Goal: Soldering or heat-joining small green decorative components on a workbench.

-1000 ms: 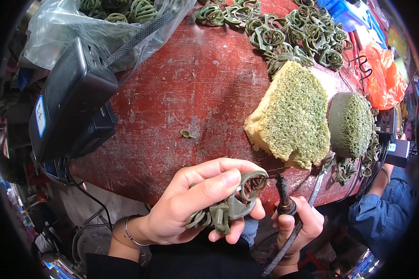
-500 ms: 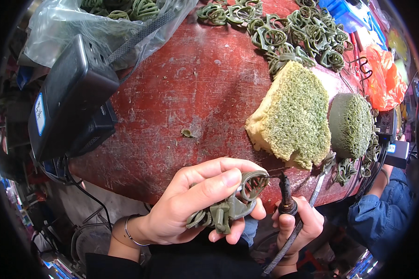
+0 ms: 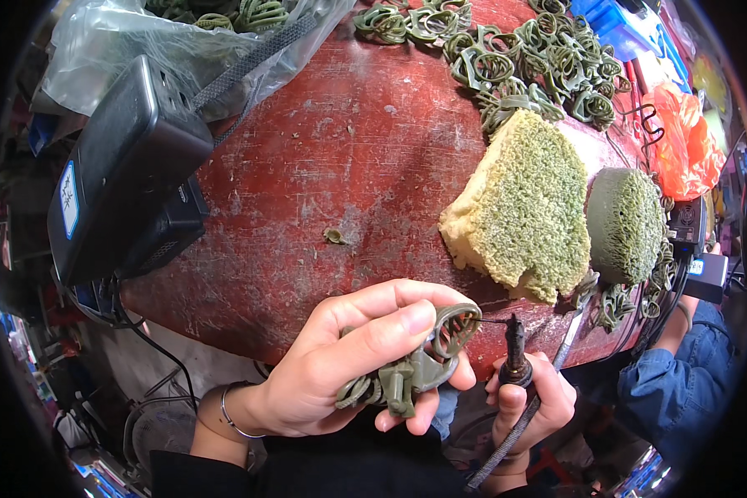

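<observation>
Near the table's front edge, my left hand [image 3: 340,357] holds an olive-green moulded piece [image 3: 427,369] with coiled, ribbed rings, pinched between thumb and fingers. My right hand [image 3: 541,407] is closed round a pen-shaped soldering iron [image 3: 516,357], dark and stained, held upright. From its head a thin needle-like tip reaches left to the edge of the piece's ribbed ring; whether it touches cannot be made out. A grey braided cord [image 3: 506,446] passes beside my right hand. Just beyond it stands a yellow foam block [image 3: 539,212] with a green, crumbly face.
On the red table [image 3: 307,166] lie a small green scrap [image 3: 334,236] and a heap of similar green pieces [image 3: 548,62]. A round green block [image 3: 627,224] stands right. At left are a black device [image 3: 133,158] and plastic bag [image 3: 191,62]. Another person's sleeve [image 3: 681,373] shows right.
The soldering iron in my right hand has shifted slightly right and down, and more of its thin tip shows beside the ring. My left hand and the piece have barely moved.
</observation>
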The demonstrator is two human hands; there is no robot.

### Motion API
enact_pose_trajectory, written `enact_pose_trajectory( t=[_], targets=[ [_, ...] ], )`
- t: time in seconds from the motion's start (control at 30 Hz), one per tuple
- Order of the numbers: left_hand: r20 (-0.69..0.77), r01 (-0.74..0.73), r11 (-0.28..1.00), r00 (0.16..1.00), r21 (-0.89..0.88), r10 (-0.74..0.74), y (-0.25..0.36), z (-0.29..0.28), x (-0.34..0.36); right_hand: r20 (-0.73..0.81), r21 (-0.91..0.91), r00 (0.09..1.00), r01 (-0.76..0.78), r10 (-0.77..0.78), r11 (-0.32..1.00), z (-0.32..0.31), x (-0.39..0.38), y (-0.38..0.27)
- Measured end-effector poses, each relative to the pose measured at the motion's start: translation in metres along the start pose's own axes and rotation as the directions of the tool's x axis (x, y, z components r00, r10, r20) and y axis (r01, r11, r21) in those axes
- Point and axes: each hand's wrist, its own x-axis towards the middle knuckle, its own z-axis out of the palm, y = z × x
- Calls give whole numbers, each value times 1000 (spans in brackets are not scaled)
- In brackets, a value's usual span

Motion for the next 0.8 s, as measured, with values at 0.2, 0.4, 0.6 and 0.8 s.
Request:
enact_pose_trajectory(
  t=[0.2,0.4,0.6,0.8],
  targets=[
    [5,-10,1000,1000,-10,10,-2,1,0,-7,6,999,-50,50,999,-4,-3,1],
    [24,-38,999,999,33,37,-2,0,1,-252,34,965,-70,76,997,-2,-7,5],
    [23,-47,996,999,77,45,-3,1,-1,-519,-70,838,-238,169,969,-22,5,14],
    [20,-96,984,995,149,94,-5,2,-1,-544,-157,819,-312,182,937,-47,11,38]
  ],
)
